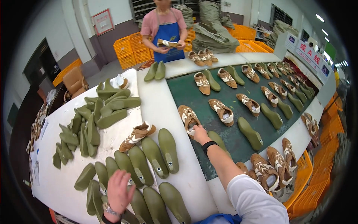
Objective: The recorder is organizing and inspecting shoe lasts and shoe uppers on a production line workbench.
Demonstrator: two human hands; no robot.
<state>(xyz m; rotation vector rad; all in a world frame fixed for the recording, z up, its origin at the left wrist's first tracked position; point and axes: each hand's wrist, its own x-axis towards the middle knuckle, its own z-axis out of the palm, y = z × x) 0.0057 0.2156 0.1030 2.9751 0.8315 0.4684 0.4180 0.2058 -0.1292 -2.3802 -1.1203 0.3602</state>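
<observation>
My right hand [201, 135], with a black band at the wrist, grips the heel opening of a brown and white sneaker [187, 116] at the near left edge of the green belt. A green shoe last [219, 141] lies beside that hand, partly hidden by my forearm. My left hand [121, 189], wearing a metal watch, is over the rows of green shoe lasts [138, 164] on the white table. Its fingers are stretched out and the thumb stands apart; nothing shows in it. Whether it touches a last below is hidden. Another brown sneaker [137, 136] lies tilted behind these rows.
Sneakers and lasts sit in rows along the green belt [231, 130]. A heap of lasts [87, 123] covers the left table. Several sneakers [271, 166] stand near my right arm, by an orange crate [304, 175]. Across the table a person [166, 31] in a blue apron holds a shoe.
</observation>
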